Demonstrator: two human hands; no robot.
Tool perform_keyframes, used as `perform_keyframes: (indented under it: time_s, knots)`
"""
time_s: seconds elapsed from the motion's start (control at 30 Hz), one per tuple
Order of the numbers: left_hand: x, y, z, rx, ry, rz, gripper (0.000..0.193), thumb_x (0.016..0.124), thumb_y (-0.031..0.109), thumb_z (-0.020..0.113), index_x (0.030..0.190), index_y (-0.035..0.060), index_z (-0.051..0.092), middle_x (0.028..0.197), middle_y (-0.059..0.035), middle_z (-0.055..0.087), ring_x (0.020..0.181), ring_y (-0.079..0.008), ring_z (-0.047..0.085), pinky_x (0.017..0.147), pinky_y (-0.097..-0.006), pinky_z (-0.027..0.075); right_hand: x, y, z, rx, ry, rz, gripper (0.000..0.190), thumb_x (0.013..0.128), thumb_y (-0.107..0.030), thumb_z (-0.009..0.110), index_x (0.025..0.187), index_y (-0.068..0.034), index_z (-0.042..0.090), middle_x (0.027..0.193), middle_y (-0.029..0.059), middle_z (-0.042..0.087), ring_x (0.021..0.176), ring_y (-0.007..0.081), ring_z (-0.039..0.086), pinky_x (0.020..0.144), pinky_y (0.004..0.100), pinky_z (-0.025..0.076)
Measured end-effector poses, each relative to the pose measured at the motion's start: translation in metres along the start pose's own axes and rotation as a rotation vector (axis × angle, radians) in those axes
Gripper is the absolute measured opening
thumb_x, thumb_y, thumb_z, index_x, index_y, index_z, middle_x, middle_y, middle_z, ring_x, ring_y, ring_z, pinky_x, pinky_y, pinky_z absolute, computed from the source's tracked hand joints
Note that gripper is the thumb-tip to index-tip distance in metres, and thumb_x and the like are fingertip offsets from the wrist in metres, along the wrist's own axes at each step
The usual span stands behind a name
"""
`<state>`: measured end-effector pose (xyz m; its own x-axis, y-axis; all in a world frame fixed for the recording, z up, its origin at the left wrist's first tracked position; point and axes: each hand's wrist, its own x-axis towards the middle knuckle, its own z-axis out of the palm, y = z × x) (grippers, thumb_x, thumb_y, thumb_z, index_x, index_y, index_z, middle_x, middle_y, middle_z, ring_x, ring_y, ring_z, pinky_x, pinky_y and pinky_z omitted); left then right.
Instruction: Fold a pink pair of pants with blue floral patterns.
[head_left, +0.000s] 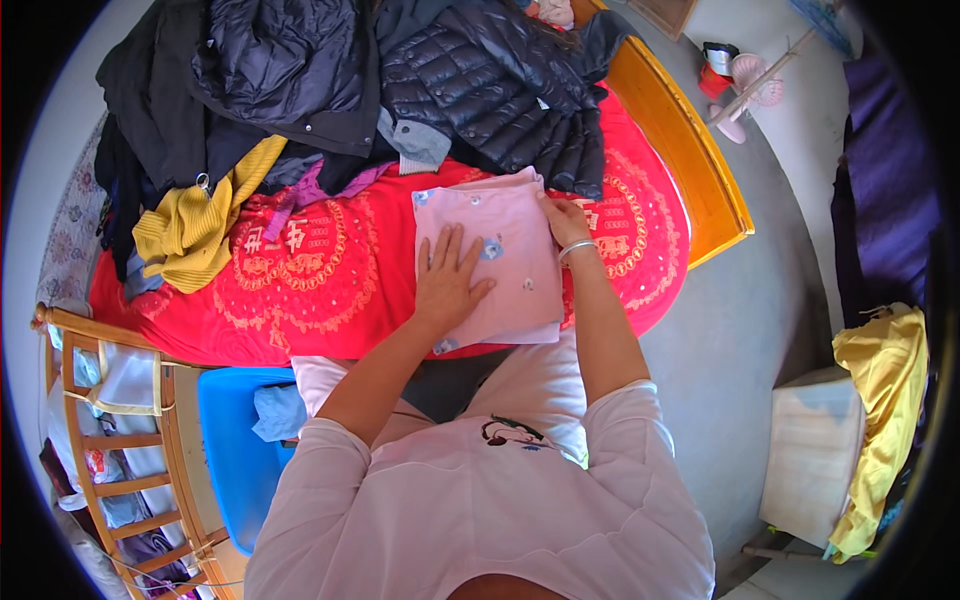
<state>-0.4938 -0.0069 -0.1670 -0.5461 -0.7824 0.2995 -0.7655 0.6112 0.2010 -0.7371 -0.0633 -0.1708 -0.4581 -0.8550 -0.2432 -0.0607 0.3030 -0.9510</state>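
A folded pink cloth with blue and white flowers (517, 255) lies on a red patterned blanket (315, 247) in front of me. My left hand (448, 281) rests flat on its left half, fingers spread. At the cloth's upper right edge is my right hand (562, 217), a bangle on its wrist; its fingertips touch the edge, and whether they pinch it I cannot tell. Beyond the cloth lies a black quilted jacket (487, 82). A yellow ribbed garment (191, 232) lies crumpled to the left.
Dark coats (285, 60) are heaped at the upper left. A blue plastic tub (232, 450) with a light blue cloth stands beside a wooden ladder-like frame (124, 442) at lower left. An orange wooden bed board (675, 142) borders the blanket's right end. A pale box (810, 450) stands at right.
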Motion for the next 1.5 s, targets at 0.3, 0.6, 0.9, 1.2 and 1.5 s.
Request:
perform_keyframes:
  time_s: [0.3,0.6,0.9,1.2,1.5]
  knots:
    - [0.0,-0.001,0.005,0.008,0.004,0.002,0.065,0.083,0.048,0.056,0.137,0.0141,0.042,0.148,-0.0155,0.026,0.139,-0.0305,0.019,0.111,-0.0508,0.009,0.009,0.009,0.009,0.294,-0.316,-0.15,0.028,0.084,-0.01,0.063,0.109,0.002,0.059,0.095,0.0077,0.067,0.085,0.0162,0.062,0.078,0.0275,0.049]
    - [-0.001,-0.002,0.003,-0.015,0.0,-0.005,0.069,0.081,0.05,0.058,0.138,0.0144,0.041,0.148,-0.0161,0.026,0.139,-0.0307,0.019,0.111,-0.051,0.008,-0.014,0.005,0.02,-0.204,0.163,-0.544,0.032,0.082,-0.007,0.06,0.114,-0.007,0.056,0.116,0.0127,0.059,0.1,0.0255,0.06,0.081,0.0329,0.048]
    - [0.007,-0.01,0.002,-0.036,0.009,0.002,0.078,0.078,0.052,0.061,0.14,0.0123,0.036,0.147,-0.0169,0.027,0.138,-0.0317,0.02,0.11,-0.053,0.011,-0.081,0.033,0.017,-1.103,-0.014,-0.879,0.06,0.086,-0.051,0.051,0.135,-0.017,0.044,0.146,0.006,0.032,0.138,0.0264,0.021,0.11,0.0547,0.012]
    - [0.029,-0.051,0.003,0.004,0.108,-0.231,0.071,0.081,0.047,0.059,0.139,0.013,0.037,0.145,-0.0171,0.03,0.137,-0.0348,0.021,0.108,-0.0522,0.019,-0.103,0.03,0.012,-1.116,0.136,-0.757,0.065,0.086,-0.051,0.05,0.14,-0.017,0.038,0.149,0.0061,0.028,0.139,0.0281,0.018,0.11,0.0563,0.01]
    - [0.037,-0.02,0.015,0.042,0.01,-0.028,0.063,0.085,0.05,0.052,0.138,0.0186,0.041,0.147,-0.0119,0.031,0.138,-0.0292,0.022,0.11,-0.0515,0.012,-0.156,0.064,-0.004,-1.082,0.018,-0.753,0.067,0.082,-0.048,0.057,0.138,-0.016,0.04,0.15,0.0058,0.025,0.139,0.0322,0.016,0.109,0.0562,0.011]
